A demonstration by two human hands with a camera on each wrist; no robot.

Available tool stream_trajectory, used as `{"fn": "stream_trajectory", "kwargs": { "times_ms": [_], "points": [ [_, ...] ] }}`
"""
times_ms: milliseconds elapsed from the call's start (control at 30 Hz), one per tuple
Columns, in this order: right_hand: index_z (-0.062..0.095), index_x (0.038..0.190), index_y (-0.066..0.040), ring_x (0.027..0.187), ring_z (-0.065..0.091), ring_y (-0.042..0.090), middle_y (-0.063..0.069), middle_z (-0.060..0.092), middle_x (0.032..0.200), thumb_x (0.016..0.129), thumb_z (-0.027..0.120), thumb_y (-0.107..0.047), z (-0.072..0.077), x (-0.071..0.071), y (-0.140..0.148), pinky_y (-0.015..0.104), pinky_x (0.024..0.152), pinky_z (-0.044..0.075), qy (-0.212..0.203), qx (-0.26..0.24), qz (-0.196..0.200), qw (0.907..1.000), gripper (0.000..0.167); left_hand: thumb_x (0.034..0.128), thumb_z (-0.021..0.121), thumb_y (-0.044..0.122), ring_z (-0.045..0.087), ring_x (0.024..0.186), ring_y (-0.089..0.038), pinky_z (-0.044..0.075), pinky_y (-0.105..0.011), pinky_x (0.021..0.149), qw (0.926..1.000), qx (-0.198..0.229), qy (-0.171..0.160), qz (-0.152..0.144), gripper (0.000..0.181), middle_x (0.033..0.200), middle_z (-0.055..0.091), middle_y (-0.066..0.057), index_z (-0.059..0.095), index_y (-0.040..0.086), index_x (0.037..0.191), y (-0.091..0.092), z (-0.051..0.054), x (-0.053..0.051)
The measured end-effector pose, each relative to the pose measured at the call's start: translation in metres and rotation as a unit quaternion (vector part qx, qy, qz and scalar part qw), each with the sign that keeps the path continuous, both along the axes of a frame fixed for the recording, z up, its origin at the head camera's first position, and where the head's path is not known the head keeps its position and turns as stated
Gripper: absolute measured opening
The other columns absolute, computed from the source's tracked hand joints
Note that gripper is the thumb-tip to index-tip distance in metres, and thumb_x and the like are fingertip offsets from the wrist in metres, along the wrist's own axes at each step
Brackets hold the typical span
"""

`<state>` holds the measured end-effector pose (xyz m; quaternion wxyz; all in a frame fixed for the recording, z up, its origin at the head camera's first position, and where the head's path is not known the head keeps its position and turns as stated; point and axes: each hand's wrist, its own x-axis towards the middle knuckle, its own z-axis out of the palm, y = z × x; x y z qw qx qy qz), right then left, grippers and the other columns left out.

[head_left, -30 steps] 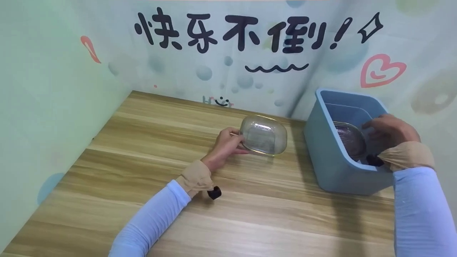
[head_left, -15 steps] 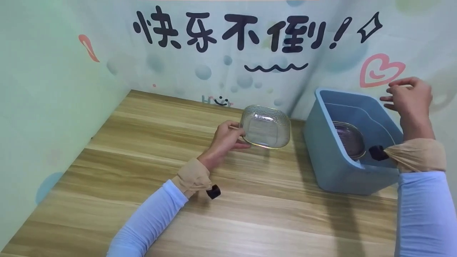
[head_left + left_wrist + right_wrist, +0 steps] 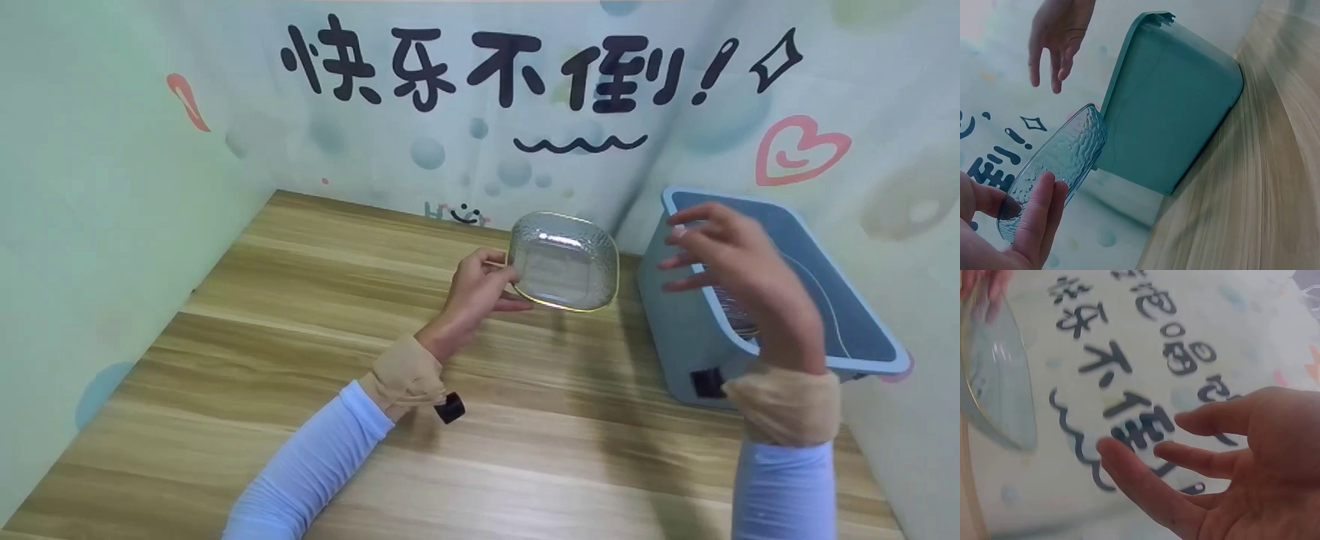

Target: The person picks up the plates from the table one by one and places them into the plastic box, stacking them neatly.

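A clear, textured glass bowl [image 3: 564, 262] with a gold rim is tilted above the table in the head view. My left hand [image 3: 480, 289] pinches its left edge, thumb on one side and fingers on the other, as the left wrist view shows on the bowl [image 3: 1072, 152]. My right hand [image 3: 739, 262] hangs in the air in front of the blue bin [image 3: 675, 337], fingers spread and loosely bent, holding nothing. Inside the bin, another glass dish [image 3: 733, 309] is mostly hidden behind my right hand.
The bin stands at the right of the wood-grain table [image 3: 360, 300], near the back wall. A printed cloth [image 3: 360, 142] with dark characters hangs behind the table. A pale wall [image 3: 90, 247] borders the left side.
My right hand has come up out of the bin and swung left, in front of it. The bowl in my left hand has risen slightly and tilted further toward the camera.
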<state>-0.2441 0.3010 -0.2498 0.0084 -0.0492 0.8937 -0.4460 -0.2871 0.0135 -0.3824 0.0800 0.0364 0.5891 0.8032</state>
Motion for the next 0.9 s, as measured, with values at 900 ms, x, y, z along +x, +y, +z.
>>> {"fn": "stream_trajectory", "kwargs": {
  "times_ms": [900],
  "points": [
    [0.053, 0.131, 0.008, 0.083, 0.070, 0.018, 0.020, 0.055, 0.125, 0.092, 0.042, 0.015, -0.085, -0.014, -0.044, 0.039, 0.070, 0.066, -0.012, -0.162, 0.011, 0.9866, 0.041, 0.0928, 0.058, -0.002, 0.074, 0.068, -0.024, 0.066, -0.039, 0.074, 0.9998, -0.003, 0.021, 0.001, 0.038, 0.110, 0.060, -0.019, 0.052, -0.005, 0.130, 0.011, 0.012, 0.018]
  ]
}}
